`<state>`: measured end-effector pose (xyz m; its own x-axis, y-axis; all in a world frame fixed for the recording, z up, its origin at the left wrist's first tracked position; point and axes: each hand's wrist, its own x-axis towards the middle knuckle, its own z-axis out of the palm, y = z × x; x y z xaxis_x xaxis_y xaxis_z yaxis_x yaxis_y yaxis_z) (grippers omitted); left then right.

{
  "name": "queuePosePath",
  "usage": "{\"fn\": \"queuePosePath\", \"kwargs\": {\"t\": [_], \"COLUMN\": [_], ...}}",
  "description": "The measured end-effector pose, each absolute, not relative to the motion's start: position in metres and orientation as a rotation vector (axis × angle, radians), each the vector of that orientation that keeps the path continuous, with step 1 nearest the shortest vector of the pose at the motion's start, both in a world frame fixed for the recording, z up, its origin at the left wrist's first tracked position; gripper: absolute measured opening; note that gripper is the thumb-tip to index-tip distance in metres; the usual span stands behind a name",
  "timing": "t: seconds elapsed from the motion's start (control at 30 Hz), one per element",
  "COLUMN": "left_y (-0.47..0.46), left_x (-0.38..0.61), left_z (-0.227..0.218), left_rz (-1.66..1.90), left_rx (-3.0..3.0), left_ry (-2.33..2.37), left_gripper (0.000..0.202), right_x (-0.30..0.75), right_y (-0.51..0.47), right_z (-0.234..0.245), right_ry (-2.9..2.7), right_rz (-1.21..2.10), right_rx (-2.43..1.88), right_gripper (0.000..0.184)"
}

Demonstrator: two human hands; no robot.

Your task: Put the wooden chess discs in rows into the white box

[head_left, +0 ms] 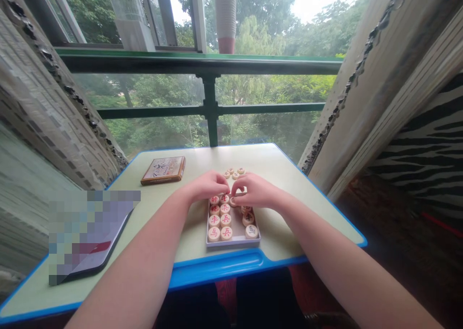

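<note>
A shallow white box point(234, 240) holds round Chinese chess pieces; those with red characters, such as this red piece point(226, 220), stand in two columns on its left. Black-lettered pieces, among them this black piece point(251, 231), line the right side. My left hand point(211, 185) is over the box's far left part, its fingers pinched together; whatever is between them is hidden. With bent fingers, my right hand point(257, 190) grips a chess piece point(232, 201) at the far middle of the box. Just beyond both hands, several loose pieces point(236, 175) lie on the table.
The pale table point(289, 194) has a blue rim. A brown printed box point(163, 170) lies at the back left, and a tablet-like device point(94, 252), partly blurred, at the near left. Curtains point(347, 107) flank the window and green railing point(144, 64).
</note>
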<state>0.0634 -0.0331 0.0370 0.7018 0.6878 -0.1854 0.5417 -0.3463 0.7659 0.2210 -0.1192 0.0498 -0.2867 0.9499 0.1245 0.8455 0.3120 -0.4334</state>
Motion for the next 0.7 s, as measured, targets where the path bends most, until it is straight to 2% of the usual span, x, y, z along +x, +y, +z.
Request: {"fn": "queuePosePath", "kwargs": {"t": [0.2, 0.3, 0.43, 0.57, 0.7], "left_y": [-0.034, -0.034, -0.023, -0.012, -0.014], "left_x": [0.065, 0.068, 0.069, 0.068, 0.07], "left_z": [0.037, 0.036, 0.025, 0.011, 0.011], "left_rz": [0.321, 0.528, 0.81, 0.679, 0.626], "left_rx": [2.065, 2.161, 2.423, 2.422, 2.257], "left_ry": [0.929, 0.979, 1.077, 1.131, 1.177], "left_gripper": [0.022, 0.025, 0.029, 0.029, 0.033], "right_x": [0.24, 0.253, 0.262, 0.262, 0.261], "right_y": [-0.101, -0.091, -0.085, -0.083, -0.081], "right_z": [0.039, 0.027, 0.013, 0.006, 0.005], "right_ry": [-1.928, -1.803, -1.814, -1.898, -1.913], "right_rz": [0.178, 0.084, 0.152, 0.234, 0.27], "right_rx": [-1.704, -1.766, -1.733, -1.692, -1.672], "right_gripper": [0.019, 0.024, 0.025, 0.017, 0.017]}}
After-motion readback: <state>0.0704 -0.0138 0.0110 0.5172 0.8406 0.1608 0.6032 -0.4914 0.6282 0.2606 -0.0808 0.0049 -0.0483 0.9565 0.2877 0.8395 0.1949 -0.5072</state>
